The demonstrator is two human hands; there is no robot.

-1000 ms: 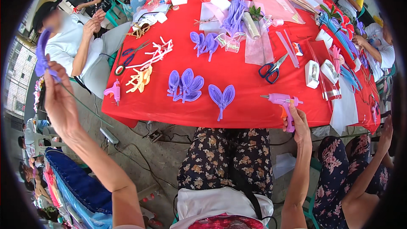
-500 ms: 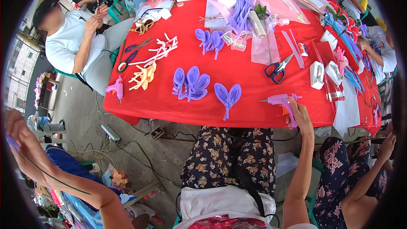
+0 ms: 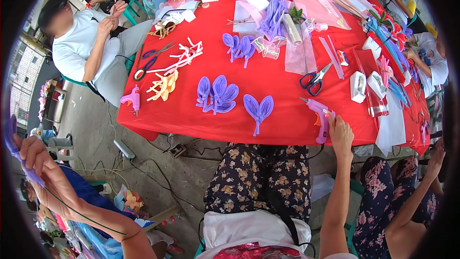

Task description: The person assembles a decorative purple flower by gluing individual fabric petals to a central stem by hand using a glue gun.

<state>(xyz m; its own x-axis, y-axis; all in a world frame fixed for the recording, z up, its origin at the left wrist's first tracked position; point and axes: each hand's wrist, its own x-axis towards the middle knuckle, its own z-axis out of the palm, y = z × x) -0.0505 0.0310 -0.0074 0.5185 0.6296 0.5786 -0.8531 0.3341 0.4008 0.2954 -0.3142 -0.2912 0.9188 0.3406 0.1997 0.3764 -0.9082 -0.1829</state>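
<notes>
At the far left, my left hand [image 3: 36, 163] pinches a purple fuzzy flower piece [image 3: 12, 136] on a long green stem, which runs back along my forearm. My right hand [image 3: 339, 132] grips a lilac glue gun [image 3: 318, 112] at the table's front edge, its nozzle pointing left and up. Left of the gun lie a two-petal purple piece [image 3: 258, 108] and a group of several purple petals [image 3: 218, 93]. Blue-handled scissors [image 3: 314, 81] rest just above the gun, beside clear plastic strips [image 3: 330, 55].
The red-covered table [image 3: 191, 122] carries a pink glue gun [image 3: 131, 98], cream pieces [image 3: 163, 86], scissors [image 3: 148, 64], tape dispensers [image 3: 358, 86] and wrapping sheets [image 3: 311, 0]. Co-workers sit around it [image 3: 79, 45], one close at right [image 3: 397, 220]. A power strip [image 3: 124, 147] and cords lie on the floor [image 3: 158, 182].
My left hand has dropped from its raised position toward the lower left, carrying the purple piece. My right hand has lowered slightly and turned the glue gun, so its nozzle angles more upward.
</notes>
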